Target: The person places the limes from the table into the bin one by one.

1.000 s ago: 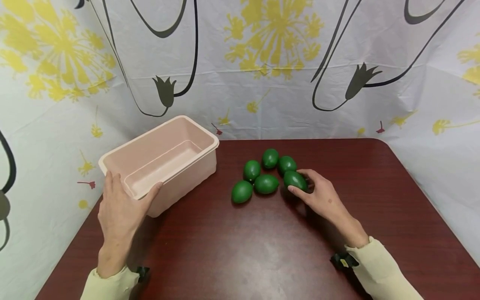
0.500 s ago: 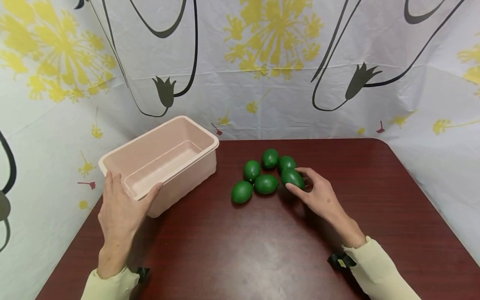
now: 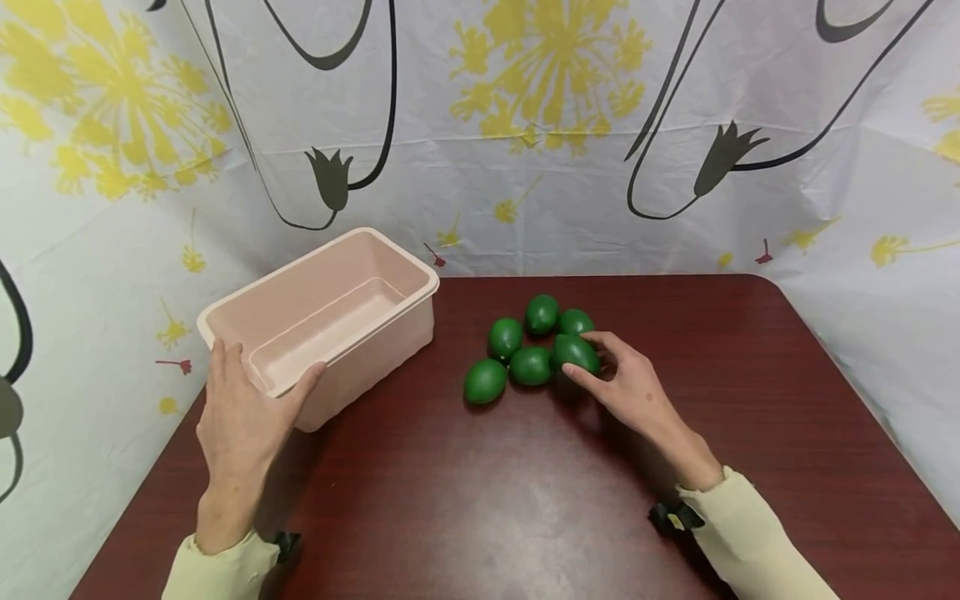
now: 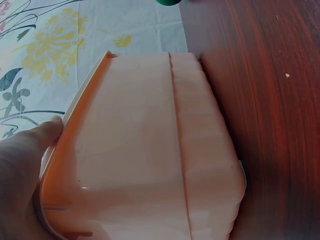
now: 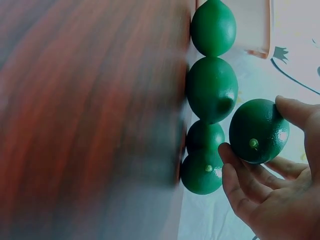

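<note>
Green lime, 1: clamped in grip of right hand. Pink bin, 1: rim held by left hand. Table: 5 other limes.

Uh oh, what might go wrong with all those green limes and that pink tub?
The held lime might slip, because it looks smooth and shiny in the right hand. It is also very close to the other limes, so a bump might send those round fruits rolling. And the left hand is at just one corner of the pink tub, so a hard push there might slide or tip it.
</note>
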`<state>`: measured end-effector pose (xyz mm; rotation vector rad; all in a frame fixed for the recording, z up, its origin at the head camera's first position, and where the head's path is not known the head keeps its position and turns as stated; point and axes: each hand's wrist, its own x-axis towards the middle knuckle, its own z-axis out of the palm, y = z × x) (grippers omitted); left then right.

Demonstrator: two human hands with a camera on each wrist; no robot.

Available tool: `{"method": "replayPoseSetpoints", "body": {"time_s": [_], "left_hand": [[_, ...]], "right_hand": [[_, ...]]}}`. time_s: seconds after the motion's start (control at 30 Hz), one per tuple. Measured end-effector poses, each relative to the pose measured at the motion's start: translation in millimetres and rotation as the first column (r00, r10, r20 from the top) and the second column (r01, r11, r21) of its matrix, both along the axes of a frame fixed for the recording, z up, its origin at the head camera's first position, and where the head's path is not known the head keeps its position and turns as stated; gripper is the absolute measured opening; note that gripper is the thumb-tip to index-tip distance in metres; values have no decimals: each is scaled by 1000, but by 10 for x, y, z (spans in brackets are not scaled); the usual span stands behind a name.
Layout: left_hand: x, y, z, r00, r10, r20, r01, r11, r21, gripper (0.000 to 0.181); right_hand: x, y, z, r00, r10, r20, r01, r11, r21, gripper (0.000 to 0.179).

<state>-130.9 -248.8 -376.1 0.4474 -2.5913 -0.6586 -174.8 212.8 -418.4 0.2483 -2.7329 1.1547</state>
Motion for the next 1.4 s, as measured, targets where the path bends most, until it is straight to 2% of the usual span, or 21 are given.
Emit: {"method": "replayPoseSetpoints", "body": {"time_s": [0.27, 0.63, 0.97, 1.4], "left_hand": [[-6, 9, 5, 1000, -3, -11, 3, 1000, 4, 108], [15, -11, -15, 1000, 0, 19, 0, 1000, 8, 109], [-9, 5, -5, 1000, -15, -16, 15, 1000, 12, 105], [-1, 4, -10, 1000, 0, -7, 0, 1000, 11, 106]], "right_hand": [[-14, -71, 36, 1000, 17, 2, -17, 1000, -22, 58], [-13, -225, 32, 998, 41, 50, -38, 997, -68, 58], [-44, -370, 106, 995, 93, 31, -90, 991, -97, 63], [-73, -560, 180, 990, 142, -11, -142, 985, -94, 64]]}}
